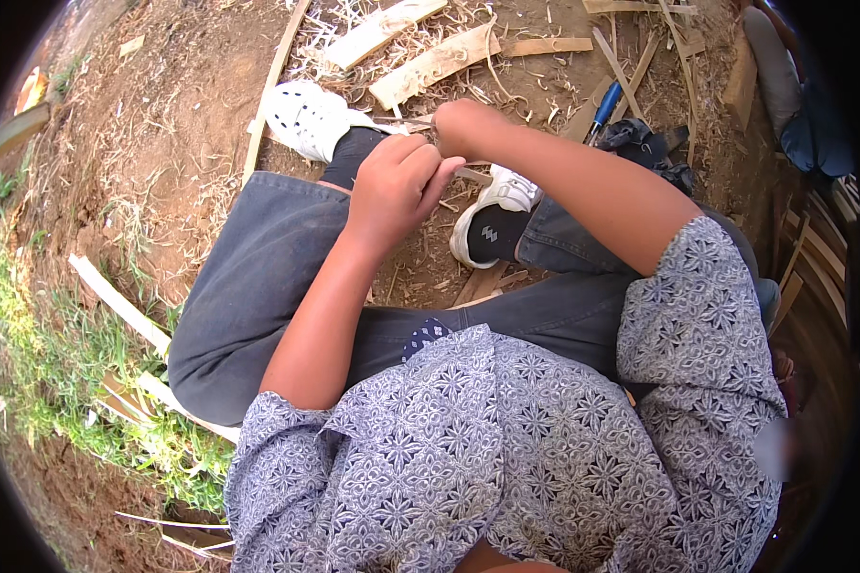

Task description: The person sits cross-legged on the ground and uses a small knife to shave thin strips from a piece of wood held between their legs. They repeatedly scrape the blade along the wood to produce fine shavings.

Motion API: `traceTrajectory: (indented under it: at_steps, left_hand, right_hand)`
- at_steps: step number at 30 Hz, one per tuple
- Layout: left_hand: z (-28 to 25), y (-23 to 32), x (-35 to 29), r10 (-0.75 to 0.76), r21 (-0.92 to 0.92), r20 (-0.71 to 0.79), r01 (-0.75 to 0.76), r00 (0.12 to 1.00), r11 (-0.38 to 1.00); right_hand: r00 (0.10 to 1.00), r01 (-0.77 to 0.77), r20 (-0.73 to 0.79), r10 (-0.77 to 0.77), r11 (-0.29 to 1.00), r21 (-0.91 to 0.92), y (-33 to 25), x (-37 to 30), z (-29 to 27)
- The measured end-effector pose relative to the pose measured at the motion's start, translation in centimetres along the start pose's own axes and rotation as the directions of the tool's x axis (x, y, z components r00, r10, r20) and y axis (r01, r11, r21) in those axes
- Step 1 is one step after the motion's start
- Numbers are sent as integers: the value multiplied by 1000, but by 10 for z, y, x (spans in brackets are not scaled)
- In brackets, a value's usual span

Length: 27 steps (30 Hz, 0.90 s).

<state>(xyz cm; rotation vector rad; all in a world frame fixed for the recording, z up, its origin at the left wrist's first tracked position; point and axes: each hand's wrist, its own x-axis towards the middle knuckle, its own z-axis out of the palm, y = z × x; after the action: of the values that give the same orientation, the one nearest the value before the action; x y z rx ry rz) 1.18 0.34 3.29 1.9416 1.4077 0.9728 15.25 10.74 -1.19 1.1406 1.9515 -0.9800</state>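
Observation:
My left hand (394,181) is closed in a fist between my knees, its thumb pointing to the right. What it grips is hidden by the fingers. Just beyond and to its right, my right hand (466,127) is bent sharply at the wrist and almost touches the left one. Its fingers are out of sight. A narrow pale strip (474,176) shows by the left thumb; I cannot tell whether it is held or lies behind. Another thin, darker piece (409,122) shows just past the left knuckles, near my white clog (301,119).
Wide pale wood slats (437,67) lie among curly shavings (346,19) on the dirt ahead. A blue-handled tool (604,108) rests beside dark crumpled material (640,145) at right. A long strip (275,86) stretches past my left foot. Grass (57,363) borders the left. Another person's leg (774,67) shows far right.

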Motion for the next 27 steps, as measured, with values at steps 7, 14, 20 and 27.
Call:
traceTrajectory:
  at_steps: [7,14,20,27]
  left_hand:
    - [-1,-1,3,19,4,-17,-19,1000,1000]
    - [0,-6,4,24,20,-4,-24,1000,1000]
    - [0,-1,1,41,-24,52,-39,998,999]
    - [0,-2,-2,53,-3,22,-53,998,999]
  right_hand:
    - [998,-63,-31,62,997,-33,1,28,1]
    - [964,-210,-161,210,978,15,30,58,16]
    - [996,-77,-38,79,996,47,27,42,21]
    - [1000,-15,0,15,999,-52,9,32,12]
